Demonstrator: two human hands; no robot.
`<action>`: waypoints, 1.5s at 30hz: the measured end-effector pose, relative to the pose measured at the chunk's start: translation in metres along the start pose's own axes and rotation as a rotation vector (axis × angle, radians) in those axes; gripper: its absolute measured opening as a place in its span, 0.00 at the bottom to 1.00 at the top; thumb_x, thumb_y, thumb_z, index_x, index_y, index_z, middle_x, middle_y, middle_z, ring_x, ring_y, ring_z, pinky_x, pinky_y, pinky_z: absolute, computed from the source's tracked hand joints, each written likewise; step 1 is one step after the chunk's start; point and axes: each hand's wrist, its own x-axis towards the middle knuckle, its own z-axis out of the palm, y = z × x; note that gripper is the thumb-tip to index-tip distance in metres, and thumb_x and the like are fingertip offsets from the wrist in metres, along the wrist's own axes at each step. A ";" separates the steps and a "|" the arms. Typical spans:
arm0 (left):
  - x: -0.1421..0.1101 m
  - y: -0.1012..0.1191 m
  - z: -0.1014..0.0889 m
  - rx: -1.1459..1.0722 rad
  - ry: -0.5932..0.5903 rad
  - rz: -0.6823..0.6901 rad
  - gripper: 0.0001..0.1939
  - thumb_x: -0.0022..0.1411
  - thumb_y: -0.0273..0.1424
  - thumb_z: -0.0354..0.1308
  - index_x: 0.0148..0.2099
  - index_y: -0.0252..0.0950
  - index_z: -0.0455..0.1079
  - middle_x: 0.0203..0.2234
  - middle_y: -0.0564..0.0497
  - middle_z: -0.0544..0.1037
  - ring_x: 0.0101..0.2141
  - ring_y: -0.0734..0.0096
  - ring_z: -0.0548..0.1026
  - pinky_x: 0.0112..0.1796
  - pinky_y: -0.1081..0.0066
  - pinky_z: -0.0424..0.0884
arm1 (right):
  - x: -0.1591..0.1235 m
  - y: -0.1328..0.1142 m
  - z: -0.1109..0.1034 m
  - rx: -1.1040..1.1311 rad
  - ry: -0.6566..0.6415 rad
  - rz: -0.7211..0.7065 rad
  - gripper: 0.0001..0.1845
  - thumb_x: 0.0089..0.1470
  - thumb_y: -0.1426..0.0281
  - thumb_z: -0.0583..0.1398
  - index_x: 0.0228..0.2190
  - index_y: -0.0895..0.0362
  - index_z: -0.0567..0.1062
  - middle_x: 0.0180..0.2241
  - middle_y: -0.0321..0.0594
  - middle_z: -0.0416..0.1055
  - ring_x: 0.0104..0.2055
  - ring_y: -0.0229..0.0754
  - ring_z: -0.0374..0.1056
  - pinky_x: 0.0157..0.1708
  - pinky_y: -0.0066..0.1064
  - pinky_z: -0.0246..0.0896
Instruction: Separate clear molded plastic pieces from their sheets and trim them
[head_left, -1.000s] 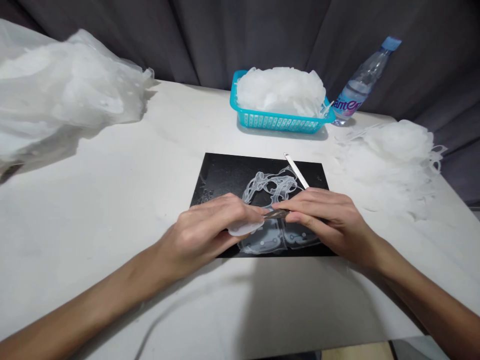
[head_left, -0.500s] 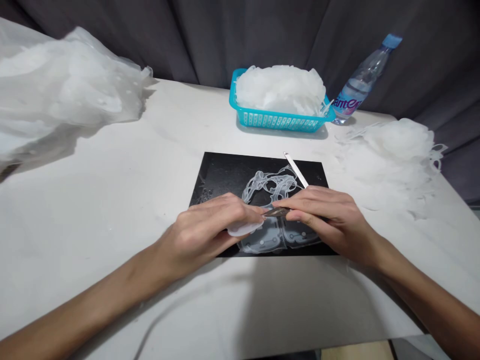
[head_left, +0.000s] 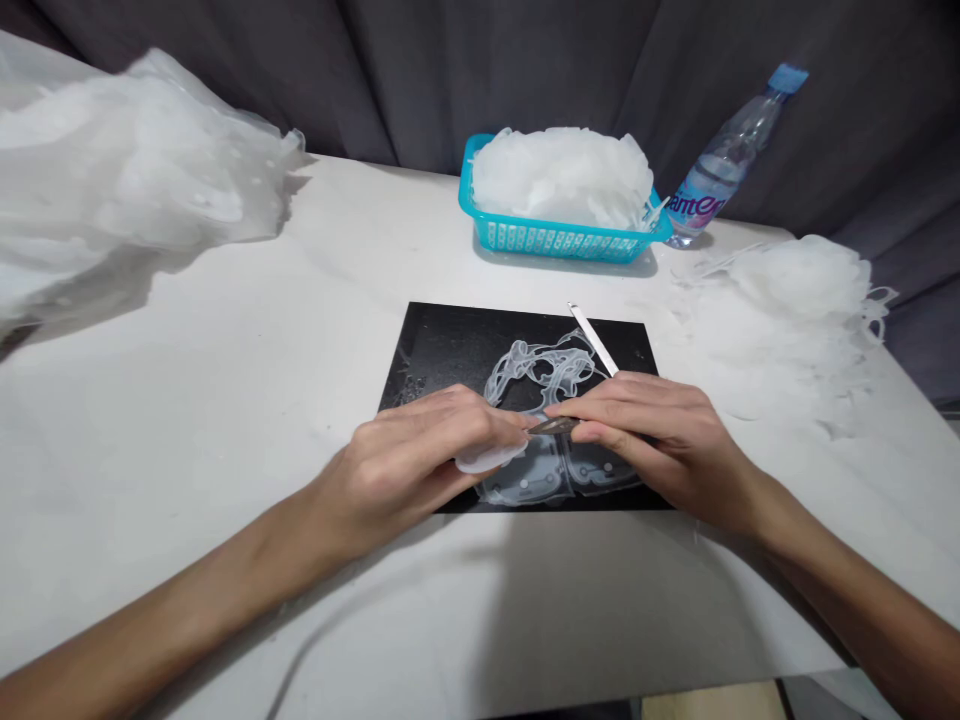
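Over the black mat, my left hand is closed on a thin, round-edged, translucent white piece. My right hand grips a pointed metal tool, its tip meeting my left fingertips at the edge of the piece. The rest of that tool is hidden in the hand. Beneath both hands, translucent moulded sheets lie on the mat. Just beyond them is a tangle of clear thin strips. A slim silvery strip sticks out past my right knuckles; its lower end is hidden.
A turquoise basket heaped with white translucent pieces stands at the back. Beside it is a water bottle. A loose pile of similar pieces lies at right, and a large clear bag fills the back left of the white table.
Hardly anything differs. Both hands keep their grips and places, and the camera view has shifted very slightly.
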 end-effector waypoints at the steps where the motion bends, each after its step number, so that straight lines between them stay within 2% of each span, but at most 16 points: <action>1: 0.000 0.000 0.000 0.000 0.002 0.005 0.16 0.70 0.20 0.63 0.56 0.40 0.76 0.46 0.43 0.86 0.43 0.61 0.85 0.44 0.65 0.83 | 0.000 0.000 0.000 0.000 0.001 -0.001 0.12 0.72 0.71 0.59 0.49 0.54 0.83 0.42 0.39 0.85 0.41 0.41 0.80 0.43 0.34 0.74; 12: 0.000 -0.001 0.000 -0.031 -0.004 0.004 0.17 0.70 0.19 0.63 0.57 0.40 0.75 0.45 0.43 0.86 0.45 0.60 0.85 0.44 0.64 0.83 | -0.001 0.005 -0.004 0.040 0.033 0.063 0.12 0.69 0.75 0.61 0.46 0.55 0.84 0.42 0.39 0.85 0.43 0.41 0.79 0.47 0.34 0.73; 20: 0.002 0.000 0.000 -0.012 0.013 0.008 0.14 0.70 0.21 0.63 0.55 0.40 0.76 0.43 0.43 0.87 0.45 0.58 0.86 0.43 0.64 0.84 | -0.003 0.013 0.000 0.090 0.010 0.063 0.12 0.70 0.71 0.61 0.47 0.53 0.85 0.42 0.38 0.85 0.44 0.42 0.80 0.48 0.35 0.75; 28: 0.001 0.001 0.000 -0.002 0.024 0.003 0.15 0.69 0.21 0.65 0.56 0.40 0.76 0.43 0.44 0.87 0.45 0.60 0.86 0.44 0.66 0.85 | -0.002 0.011 0.003 0.176 -0.019 0.107 0.12 0.71 0.70 0.60 0.47 0.53 0.85 0.42 0.39 0.85 0.40 0.40 0.79 0.43 0.32 0.75; 36: 0.000 0.000 -0.001 -0.049 0.022 -0.065 0.14 0.69 0.21 0.65 0.53 0.38 0.76 0.45 0.46 0.87 0.46 0.61 0.86 0.46 0.68 0.85 | -0.003 0.010 0.003 0.229 0.046 0.180 0.10 0.69 0.71 0.62 0.42 0.56 0.86 0.40 0.41 0.85 0.40 0.41 0.79 0.42 0.33 0.74; 41: -0.002 0.001 -0.002 0.011 0.044 -0.098 0.12 0.68 0.22 0.67 0.51 0.39 0.77 0.42 0.50 0.87 0.42 0.66 0.87 0.43 0.74 0.84 | -0.002 0.011 0.003 0.241 -0.013 0.144 0.11 0.70 0.72 0.62 0.46 0.56 0.85 0.41 0.40 0.85 0.40 0.39 0.79 0.41 0.31 0.74; 45: -0.002 0.001 -0.002 0.002 0.036 -0.093 0.13 0.68 0.21 0.67 0.52 0.38 0.77 0.43 0.51 0.87 0.43 0.68 0.86 0.45 0.76 0.83 | -0.003 0.012 0.002 0.222 -0.005 0.104 0.11 0.70 0.72 0.62 0.46 0.55 0.85 0.42 0.38 0.85 0.40 0.38 0.78 0.43 0.29 0.73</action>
